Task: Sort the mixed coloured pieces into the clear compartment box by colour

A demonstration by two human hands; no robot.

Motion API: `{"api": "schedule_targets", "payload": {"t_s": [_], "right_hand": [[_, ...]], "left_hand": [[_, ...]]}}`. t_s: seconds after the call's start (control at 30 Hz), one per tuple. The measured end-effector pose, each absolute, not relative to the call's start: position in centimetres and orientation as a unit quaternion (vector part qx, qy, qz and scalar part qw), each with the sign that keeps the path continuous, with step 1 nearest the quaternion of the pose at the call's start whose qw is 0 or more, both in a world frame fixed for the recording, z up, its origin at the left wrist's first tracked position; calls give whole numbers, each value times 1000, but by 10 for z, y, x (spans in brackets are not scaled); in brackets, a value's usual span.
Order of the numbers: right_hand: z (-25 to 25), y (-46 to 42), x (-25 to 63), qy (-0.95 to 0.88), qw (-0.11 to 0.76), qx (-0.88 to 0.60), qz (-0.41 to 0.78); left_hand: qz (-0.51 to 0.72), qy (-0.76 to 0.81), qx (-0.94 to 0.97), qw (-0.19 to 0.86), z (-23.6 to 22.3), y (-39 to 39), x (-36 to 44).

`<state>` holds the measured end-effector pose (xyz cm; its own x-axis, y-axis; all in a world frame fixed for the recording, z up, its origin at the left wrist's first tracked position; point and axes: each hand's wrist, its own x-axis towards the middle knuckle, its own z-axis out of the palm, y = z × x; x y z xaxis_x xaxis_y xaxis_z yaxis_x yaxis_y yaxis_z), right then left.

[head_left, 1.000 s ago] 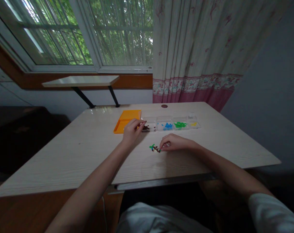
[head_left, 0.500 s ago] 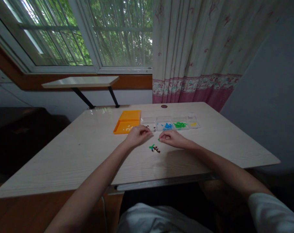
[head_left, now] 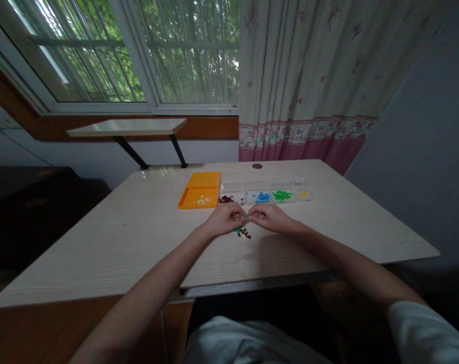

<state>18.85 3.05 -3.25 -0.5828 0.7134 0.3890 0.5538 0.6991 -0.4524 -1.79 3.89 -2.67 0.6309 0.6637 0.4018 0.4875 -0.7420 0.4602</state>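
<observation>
My left hand [head_left: 226, 219] and my right hand [head_left: 270, 217] meet fingertip to fingertip just above the table. A tiny green piece [head_left: 247, 216] shows at the tips, pinched by my right hand. The fingers of my left hand are also closed in a pinch, but what they hold is too small to make out. Below them lies a little cluster of joined-looking brown, green and blue pieces [head_left: 244, 233], partly covered by my left hand.
Behind my hands an open orange case [head_left: 187, 198] holds white bits. Beside it, clear compartment boxes [head_left: 256, 186] contain brown pieces [head_left: 226, 199], blue pieces [head_left: 262, 197], green pieces [head_left: 281, 195] and yellow pieces [head_left: 302, 194]. A raised shelf [head_left: 128, 126] stands at the back left.
My left hand has come down and right, away from the brown pieces, to meet my right hand at the green piece. My right hand has hardly moved.
</observation>
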Motion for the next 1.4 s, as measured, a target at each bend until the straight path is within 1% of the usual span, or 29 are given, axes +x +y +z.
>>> {"api": "schedule_targets", "payload": {"t_s": [0.2, 0.33, 0.53, 0.63, 0.8, 1.03, 1.1, 1.2, 1.4], "right_hand": [[-35, 32, 188, -875, 291, -363, 134], [-32, 31, 188, -874, 301, -361, 124], [-19, 30, 199, -838, 372, -397, 51], [-17, 32, 205, -829, 396, -396, 14], [-17, 33, 208, -835, 395, -384, -8], [-16, 35, 212, -835, 390, -388, -21], [-13, 39, 218, -840, 378, -389, -23], [-7, 49, 234, -856, 329, -398, -23], [-3, 76, 281, -832, 220, -508, -24]], "left_hand": [[294, 325, 883, 166, -24, 37, -18], [280, 338, 880, 182, -23, 37, -18], [186, 354, 892, 210, -24, 41, -22], [169, 373, 885, 221, -28, 44, -24], [170, 379, 878, 238, -33, 50, -26], [159, 346, 875, 297, -31, 50, -30], [153, 347, 874, 303, -29, 50, -30], [155, 343, 876, 302, -29, 51, -30], [175, 335, 882, 283, -28, 52, -30]]}}
